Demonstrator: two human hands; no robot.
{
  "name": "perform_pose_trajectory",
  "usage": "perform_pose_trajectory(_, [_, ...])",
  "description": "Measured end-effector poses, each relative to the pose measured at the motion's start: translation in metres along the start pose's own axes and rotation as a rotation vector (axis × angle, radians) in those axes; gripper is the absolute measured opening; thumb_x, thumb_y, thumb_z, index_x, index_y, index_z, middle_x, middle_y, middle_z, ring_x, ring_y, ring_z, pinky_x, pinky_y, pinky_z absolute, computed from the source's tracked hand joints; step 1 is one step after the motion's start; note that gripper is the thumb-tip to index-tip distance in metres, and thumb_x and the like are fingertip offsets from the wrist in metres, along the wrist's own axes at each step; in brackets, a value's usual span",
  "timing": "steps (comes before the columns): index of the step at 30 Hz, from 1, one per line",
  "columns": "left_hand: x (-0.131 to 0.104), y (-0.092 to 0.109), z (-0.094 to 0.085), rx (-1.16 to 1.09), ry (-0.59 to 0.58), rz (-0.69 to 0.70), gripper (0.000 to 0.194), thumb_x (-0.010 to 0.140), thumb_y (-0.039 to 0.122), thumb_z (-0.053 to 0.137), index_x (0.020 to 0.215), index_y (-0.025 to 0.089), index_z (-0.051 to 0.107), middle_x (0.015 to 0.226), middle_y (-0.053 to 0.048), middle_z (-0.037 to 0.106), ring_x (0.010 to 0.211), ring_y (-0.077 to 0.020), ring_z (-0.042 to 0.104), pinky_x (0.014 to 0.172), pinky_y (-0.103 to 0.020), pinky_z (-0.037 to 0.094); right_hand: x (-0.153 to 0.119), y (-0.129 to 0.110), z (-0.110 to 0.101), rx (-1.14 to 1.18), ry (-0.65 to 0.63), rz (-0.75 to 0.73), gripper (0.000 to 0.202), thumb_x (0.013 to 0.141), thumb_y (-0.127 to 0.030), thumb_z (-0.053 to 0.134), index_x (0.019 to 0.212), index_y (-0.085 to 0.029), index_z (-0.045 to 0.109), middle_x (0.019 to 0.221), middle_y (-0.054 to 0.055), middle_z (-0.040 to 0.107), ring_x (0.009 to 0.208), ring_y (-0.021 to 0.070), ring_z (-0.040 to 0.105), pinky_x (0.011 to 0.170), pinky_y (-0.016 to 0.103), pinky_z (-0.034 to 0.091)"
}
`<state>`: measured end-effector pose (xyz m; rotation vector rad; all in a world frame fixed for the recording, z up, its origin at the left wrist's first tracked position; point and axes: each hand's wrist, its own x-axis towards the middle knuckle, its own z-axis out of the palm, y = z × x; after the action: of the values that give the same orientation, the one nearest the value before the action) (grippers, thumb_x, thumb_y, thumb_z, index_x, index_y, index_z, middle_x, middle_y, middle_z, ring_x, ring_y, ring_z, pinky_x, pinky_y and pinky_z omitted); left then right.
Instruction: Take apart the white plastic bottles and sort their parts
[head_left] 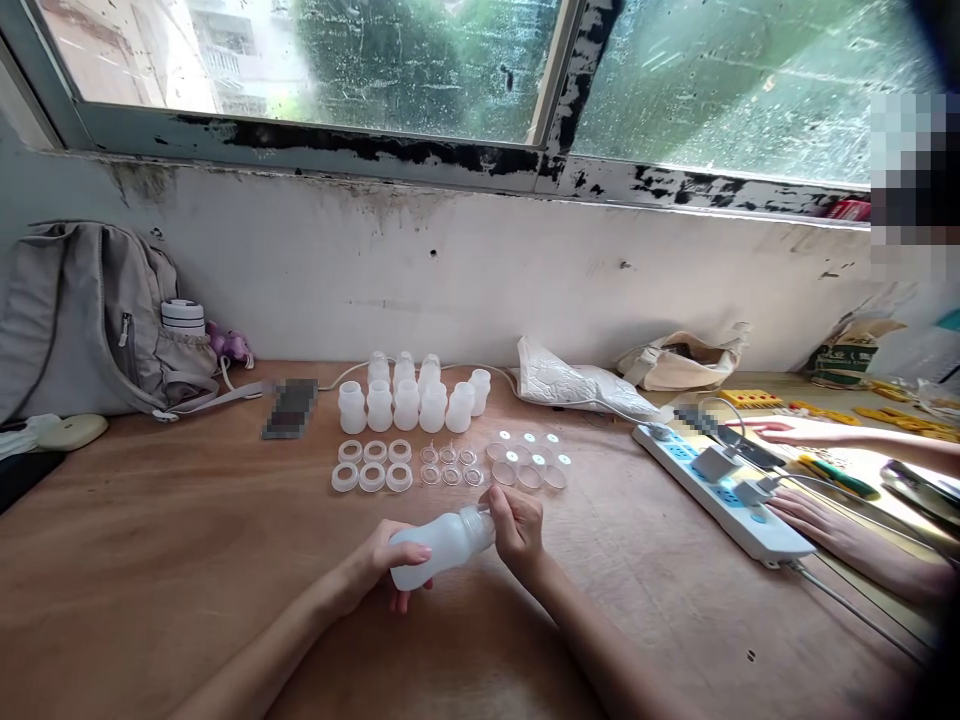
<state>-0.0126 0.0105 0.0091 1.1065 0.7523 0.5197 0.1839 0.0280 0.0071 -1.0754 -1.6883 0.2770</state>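
My left hand (405,560) wraps round a frosted white baby bottle (435,550), tilted with its neck to the right. Closed fingers of my right hand (517,525) are at the bottle's mouth; what they pinch there is hidden. Beyond my hands, white screw rings (372,477) lie in two rows. Beside them are small clear nipples (449,475) and then clear round caps (529,476) with pale dots near them. Farther back stands a group of open frosted bottles (406,405), and behind these are several bottles with clear tops (405,366).
A white power strip (720,495) with plugs and cables lies to the right; another person's hands (825,530) rest beyond it. A phone (291,408) and grey backpack (97,320) are at left. By the wall lie a silvery packet (570,380) and beige pouch (679,362).
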Motion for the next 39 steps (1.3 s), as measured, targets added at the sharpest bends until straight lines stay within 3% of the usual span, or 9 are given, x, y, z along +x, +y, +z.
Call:
perform_pose_trajectory(15, [-0.004, 0.001, -0.003, -0.086, -0.141, -0.101, 0.043, 0.076, 0.043, 0.039, 0.08, 0.007, 0.06, 0.062, -0.007, 0.062, 0.032, -0.0066, 0.046, 0.031, -0.017, 0.031, -0.002, 0.0, -0.007, 0.001, 0.004, -0.142, 0.036, 0.084, -0.024, 0.031, 0.053, -0.018, 0.049, 0.045, 0.002, 0.046, 0.041, 0.0133, 0.043, 0.044, 0.027, 0.031])
perform_pose_trajectory(20, [-0.006, 0.005, 0.009, 0.03, -0.034, 0.009, 0.034, 0.07, 0.043, 0.051, 0.082, 0.011, 0.055, 0.065, -0.003, 0.06, 0.035, -0.006, 0.045, 0.033, -0.016, 0.032, 0.002, 0.0, -0.009, -0.002, 0.025, -0.086, 0.038, 0.085, -0.025, 0.03, 0.053, -0.019, 0.049, 0.045, 0.001, 0.045, 0.04, 0.0128, 0.042, 0.043, 0.027, 0.03])
perform_pose_trajectory(24, [-0.006, 0.004, 0.015, 0.247, 0.142, 0.101, 0.036, 0.069, 0.046, 0.054, 0.082, 0.013, 0.054, 0.065, -0.001, 0.057, 0.042, -0.0076, 0.046, 0.035, -0.017, 0.032, 0.004, 0.001, -0.01, -0.025, 0.03, -0.06, 0.039, 0.086, -0.026, 0.031, 0.052, -0.019, 0.047, 0.044, 0.0, 0.043, 0.039, 0.012, 0.041, 0.042, 0.026, 0.03])
perform_pose_trajectory(29, [-0.011, 0.005, 0.015, 0.72, 0.342, 0.293, 0.031, 0.068, 0.04, 0.058, 0.09, 0.019, 0.055, 0.071, 0.001, 0.058, 0.061, -0.0131, 0.053, 0.053, -0.022, 0.041, 0.005, 0.005, -0.008, -0.027, 0.009, -0.016, 0.04, 0.086, -0.028, 0.031, 0.05, -0.018, 0.045, 0.043, -0.001, 0.041, 0.038, 0.0106, 0.04, 0.041, 0.024, 0.029])
perform_pose_trajectory(35, [-0.011, -0.005, 0.009, 1.096, 0.412, 0.578, 0.038, 0.071, 0.033, 0.055, 0.106, 0.02, 0.049, 0.091, -0.005, 0.061, 0.078, -0.02, 0.059, 0.065, -0.028, 0.047, 0.005, 0.006, -0.005, 0.008, -0.031, 0.032, 0.041, 0.086, -0.028, 0.033, 0.047, -0.018, 0.042, 0.043, -0.001, 0.04, 0.038, 0.0098, 0.039, 0.04, 0.023, 0.028])
perform_pose_trajectory(39, [-0.01, -0.005, 0.004, 1.277, 0.406, 0.651, 0.039, 0.075, 0.033, 0.05, 0.11, 0.017, 0.046, 0.092, -0.008, 0.062, 0.077, -0.0215, 0.06, 0.065, -0.03, 0.047, 0.006, 0.006, -0.005, 0.002, -0.026, 0.061, 0.042, 0.086, -0.03, 0.032, 0.046, -0.018, 0.041, 0.041, -0.002, 0.038, 0.037, 0.0094, 0.037, 0.04, 0.023, 0.028])
